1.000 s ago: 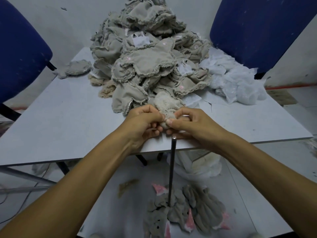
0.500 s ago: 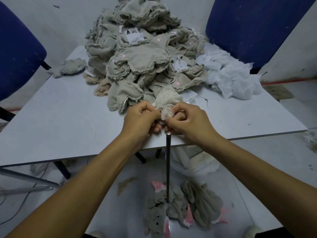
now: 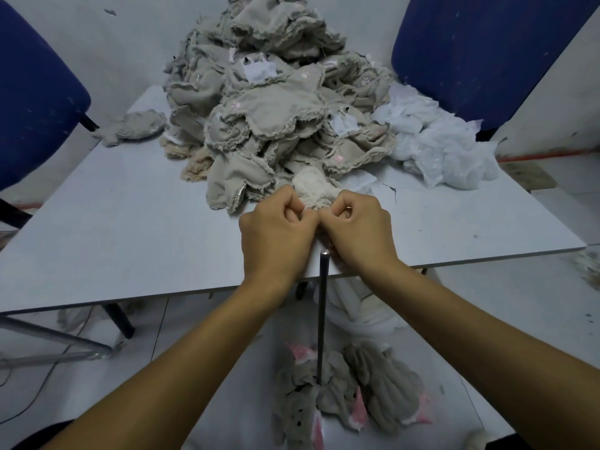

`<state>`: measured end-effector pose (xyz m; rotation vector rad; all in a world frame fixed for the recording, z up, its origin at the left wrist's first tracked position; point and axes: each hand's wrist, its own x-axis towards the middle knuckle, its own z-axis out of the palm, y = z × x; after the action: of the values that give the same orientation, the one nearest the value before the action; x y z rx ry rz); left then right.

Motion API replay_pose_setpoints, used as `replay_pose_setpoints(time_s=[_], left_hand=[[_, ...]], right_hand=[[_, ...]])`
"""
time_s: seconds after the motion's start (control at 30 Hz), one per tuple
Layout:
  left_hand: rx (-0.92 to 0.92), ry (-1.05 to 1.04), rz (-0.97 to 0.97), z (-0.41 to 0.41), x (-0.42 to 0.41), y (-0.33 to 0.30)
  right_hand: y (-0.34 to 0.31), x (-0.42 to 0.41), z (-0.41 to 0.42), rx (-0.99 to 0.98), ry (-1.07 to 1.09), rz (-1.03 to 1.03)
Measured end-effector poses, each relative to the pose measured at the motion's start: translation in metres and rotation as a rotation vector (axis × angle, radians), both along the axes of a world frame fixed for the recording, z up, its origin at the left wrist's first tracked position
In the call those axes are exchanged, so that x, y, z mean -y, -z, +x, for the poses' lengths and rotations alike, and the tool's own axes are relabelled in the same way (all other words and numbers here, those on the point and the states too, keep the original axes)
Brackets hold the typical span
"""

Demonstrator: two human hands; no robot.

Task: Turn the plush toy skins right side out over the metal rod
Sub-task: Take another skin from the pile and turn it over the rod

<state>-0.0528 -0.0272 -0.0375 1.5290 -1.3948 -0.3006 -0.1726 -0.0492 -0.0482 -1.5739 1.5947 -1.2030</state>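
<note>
Both left hand [image 3: 276, 228] and right hand [image 3: 360, 228] pinch soft, light, floppy plush skin [image 3: 313, 188] above metal rod [image 3: 323, 306], probably best gripped at its opening edge.

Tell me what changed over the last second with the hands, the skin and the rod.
Both hands, left hand and right hand, carried the cream plush skin up and away from the metal rod, whose tip now shows bare below the knuckles. Neither grip was let go: both keep pinching the skin. The pile of skins and the table stayed put.
</note>
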Motion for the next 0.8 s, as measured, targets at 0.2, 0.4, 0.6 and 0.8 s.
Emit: replay_pose_setpoints(time_s=[0.2, 0.4, 0.6, 0.8], left_hand=[[0.182, 0.013, -0.026, -0.003, 0.005, -0.001], [0.285, -0.080, 0.119, 0.014, 0.020, -0.002], [-0.242, 0.434, 0.241, 0.008, 0.017, -0.017], [-0.144, 0.640, 0.310, 0.030, 0.020, -0.022]], right_hand=[[-0.002, 0.009, -0.004, -0.097, -0.033, -0.060], [-0.004, 0.001, 0.006, -0.155, -0.233, -0.106], [-0.005, 0.010, -0.008, -0.170, -0.088, -0.085], [-0.020, 0.020, -0.025, 0.633, -0.220, 0.255]])
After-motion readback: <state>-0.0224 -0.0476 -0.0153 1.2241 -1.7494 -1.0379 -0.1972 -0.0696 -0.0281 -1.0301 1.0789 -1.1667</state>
